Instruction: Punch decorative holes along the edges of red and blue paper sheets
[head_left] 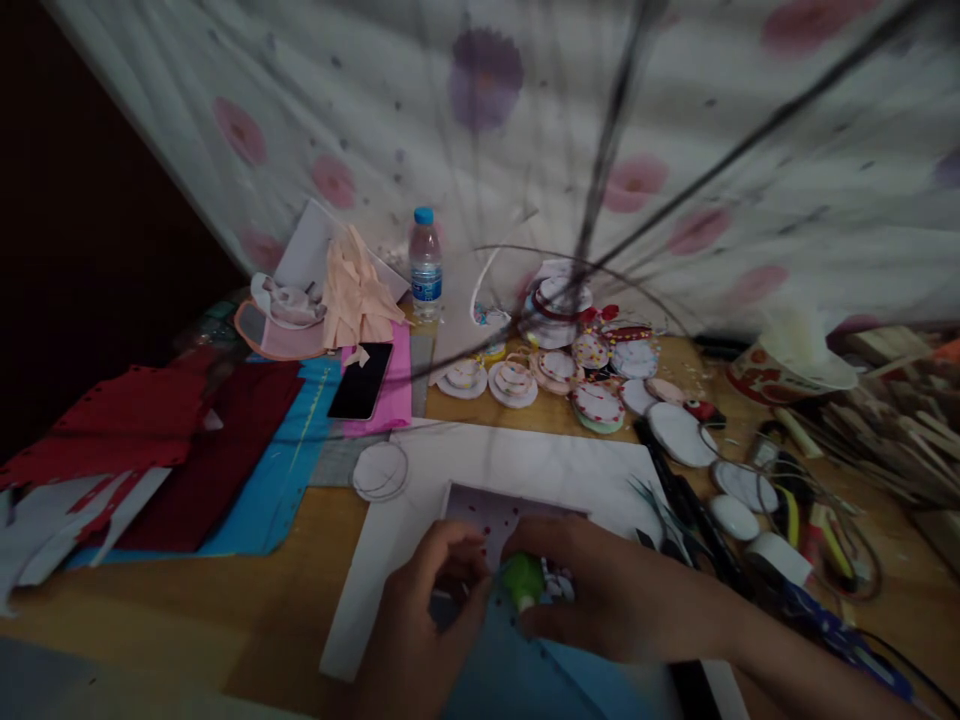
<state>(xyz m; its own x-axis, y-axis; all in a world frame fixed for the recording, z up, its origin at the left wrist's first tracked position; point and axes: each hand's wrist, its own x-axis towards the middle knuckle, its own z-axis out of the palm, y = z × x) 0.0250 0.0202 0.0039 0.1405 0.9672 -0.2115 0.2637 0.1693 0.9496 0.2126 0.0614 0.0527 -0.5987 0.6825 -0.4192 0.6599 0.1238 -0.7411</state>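
Note:
My left hand (424,625) and my right hand (600,590) meet low in the middle of the view, over a white sheet (525,470). The right hand's fingers are curled around a small green-capped tube (523,580), its tip pointing down. The left hand's fingers are pinched close beside the tube on a small piece I cannot make out. Under the hands lie a pale card dotted with red specks (491,515) and a blue sheet (525,680).
Several round decorated discs (596,405) lie behind the sheet. A water bottle (425,262) stands at the back. A black phone (361,381) rests on pink felt; red felt (127,420) and blue felt (277,470) lie at left. Pens, tape and wooden sticks (900,430) crowd the right.

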